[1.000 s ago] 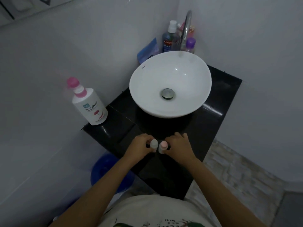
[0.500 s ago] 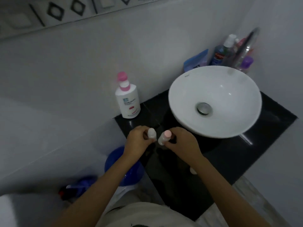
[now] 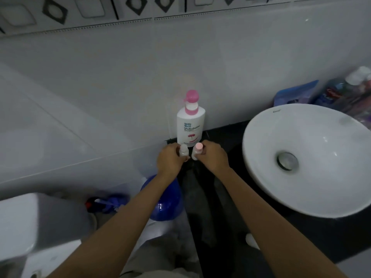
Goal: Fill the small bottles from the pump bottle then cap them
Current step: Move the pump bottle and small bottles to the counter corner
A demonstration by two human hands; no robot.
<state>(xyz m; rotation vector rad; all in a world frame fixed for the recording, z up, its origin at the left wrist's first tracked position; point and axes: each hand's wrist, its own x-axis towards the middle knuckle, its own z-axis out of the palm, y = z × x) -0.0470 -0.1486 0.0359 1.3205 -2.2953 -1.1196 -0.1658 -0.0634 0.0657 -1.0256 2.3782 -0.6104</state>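
A white pump bottle [image 3: 190,125] with a pink pump head stands against the wall on the black counter [image 3: 218,135]. Right in front of it I hold two small bottles side by side. My left hand [image 3: 169,160] is shut on the small bottle with a white cap [image 3: 184,151]. My right hand [image 3: 212,158] grips the small bottle with a pink cap [image 3: 197,150]. Both small bottles are upright and almost touch each other. Their lower parts are hidden by my fingers.
A white basin [image 3: 305,157] fills the counter's right side, with toiletry bottles [image 3: 353,91] and a blue pouch [image 3: 295,93] behind it. Below the counter's left end sits a blue bucket [image 3: 164,199]. A white toilet tank [image 3: 20,223] is at lower left.
Both hands have carried the two small bottles forward to just in front of the pump bottle. My view has swung left, so the basin now lies at the right.
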